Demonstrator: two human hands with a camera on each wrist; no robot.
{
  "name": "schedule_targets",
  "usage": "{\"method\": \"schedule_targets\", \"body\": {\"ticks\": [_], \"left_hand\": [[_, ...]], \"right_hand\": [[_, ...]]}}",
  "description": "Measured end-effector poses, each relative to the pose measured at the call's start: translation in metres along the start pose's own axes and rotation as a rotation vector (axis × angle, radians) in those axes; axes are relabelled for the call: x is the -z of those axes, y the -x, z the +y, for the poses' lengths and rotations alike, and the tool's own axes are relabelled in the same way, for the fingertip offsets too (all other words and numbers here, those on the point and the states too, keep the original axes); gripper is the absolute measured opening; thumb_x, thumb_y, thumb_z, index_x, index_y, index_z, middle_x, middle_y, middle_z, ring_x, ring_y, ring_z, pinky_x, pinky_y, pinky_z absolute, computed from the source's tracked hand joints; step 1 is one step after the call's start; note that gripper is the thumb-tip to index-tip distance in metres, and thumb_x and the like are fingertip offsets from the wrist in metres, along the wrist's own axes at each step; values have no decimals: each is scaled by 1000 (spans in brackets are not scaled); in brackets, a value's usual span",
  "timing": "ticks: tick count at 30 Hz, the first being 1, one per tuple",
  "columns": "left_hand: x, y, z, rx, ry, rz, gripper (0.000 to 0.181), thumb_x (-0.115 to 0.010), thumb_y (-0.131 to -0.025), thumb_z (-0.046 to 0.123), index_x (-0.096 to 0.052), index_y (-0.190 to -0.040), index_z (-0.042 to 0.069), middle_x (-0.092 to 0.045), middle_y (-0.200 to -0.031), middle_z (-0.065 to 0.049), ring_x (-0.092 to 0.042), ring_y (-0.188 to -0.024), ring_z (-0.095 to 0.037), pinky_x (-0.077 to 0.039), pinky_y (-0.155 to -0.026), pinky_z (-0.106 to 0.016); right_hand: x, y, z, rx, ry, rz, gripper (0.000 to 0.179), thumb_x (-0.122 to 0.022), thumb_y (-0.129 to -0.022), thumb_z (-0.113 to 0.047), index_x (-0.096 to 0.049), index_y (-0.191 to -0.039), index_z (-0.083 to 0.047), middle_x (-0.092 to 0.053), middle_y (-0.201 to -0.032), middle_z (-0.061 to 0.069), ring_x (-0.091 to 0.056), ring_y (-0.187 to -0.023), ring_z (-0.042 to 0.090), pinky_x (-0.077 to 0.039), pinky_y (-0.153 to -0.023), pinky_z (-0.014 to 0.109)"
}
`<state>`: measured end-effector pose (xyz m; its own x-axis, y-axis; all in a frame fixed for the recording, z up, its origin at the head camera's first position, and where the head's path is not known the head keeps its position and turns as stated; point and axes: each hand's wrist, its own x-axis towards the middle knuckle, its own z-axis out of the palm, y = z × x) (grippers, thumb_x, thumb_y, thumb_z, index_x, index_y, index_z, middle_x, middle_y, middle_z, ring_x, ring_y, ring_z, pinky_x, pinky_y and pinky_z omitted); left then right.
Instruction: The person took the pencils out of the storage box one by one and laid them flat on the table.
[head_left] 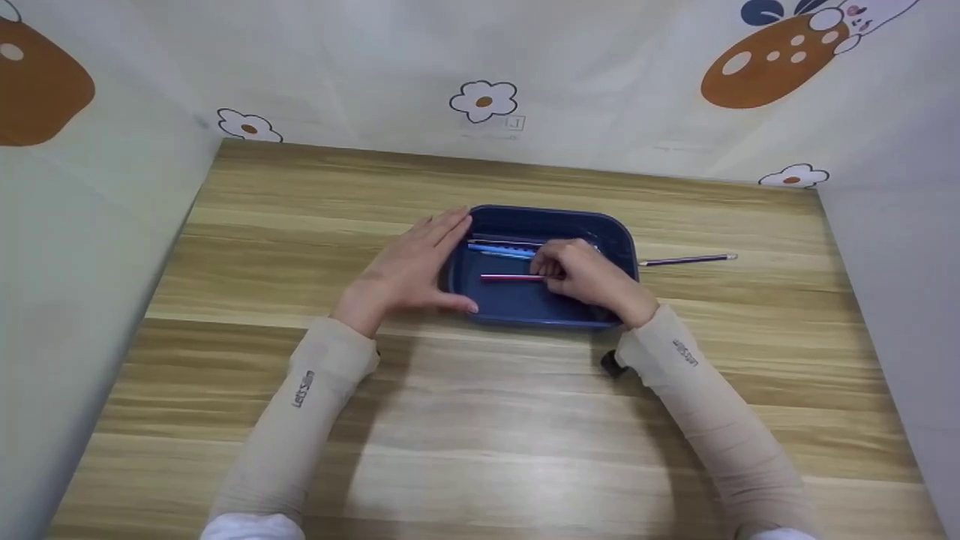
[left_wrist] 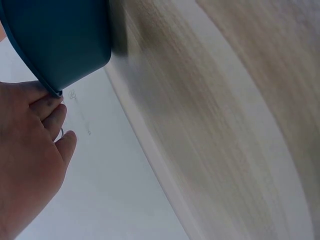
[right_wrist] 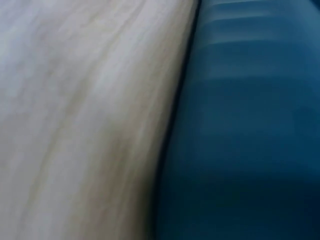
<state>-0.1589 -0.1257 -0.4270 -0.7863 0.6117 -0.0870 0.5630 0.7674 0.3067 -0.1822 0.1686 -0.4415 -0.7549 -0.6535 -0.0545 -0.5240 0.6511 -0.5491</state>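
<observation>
A dark blue plastic bin (head_left: 551,321) stands on the table. Its left end lies between the spread thumb and fingers of my left hand (head_left: 409,266), the fingers fairly straight along the rim; the left wrist view shows the fingertips at the rim of the bin (left_wrist: 60,45). My right hand (head_left: 589,274) reaches inside with curled fingers and pinches a pink pencil (head_left: 510,278) by its right part, its left end sticking out. Behind that pencil, blue pens (head_left: 499,250) and a dark pencil (head_left: 495,241) lie along the bin, their right ends hidden by the hand.
A dark purple striped pencil (head_left: 686,260) lies on the wooden table (head_left: 510,427) just right of the bin. Printed curtains (head_left: 375,75) rise behind the table and at both sides. The right wrist view holds only the bin's outer wall (right_wrist: 245,125) and blurred tabletop.
</observation>
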Motion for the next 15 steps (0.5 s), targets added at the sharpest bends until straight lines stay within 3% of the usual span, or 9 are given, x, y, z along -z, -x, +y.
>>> {"method": "schedule_targets", "body": {"ticks": [15], "left_hand": [[2,1,2,10,1,-6,127,-61,-72,84,-9,-161,9,-6,-170,-9,-9,-157,-25,-13,-131,-45]], "right_hand": [[18,9,-11,61,-65,70,16,-68,-88,0,-73,-102,-8,-73,-97,6,-66,-85,16,-59,-76,32]]}}
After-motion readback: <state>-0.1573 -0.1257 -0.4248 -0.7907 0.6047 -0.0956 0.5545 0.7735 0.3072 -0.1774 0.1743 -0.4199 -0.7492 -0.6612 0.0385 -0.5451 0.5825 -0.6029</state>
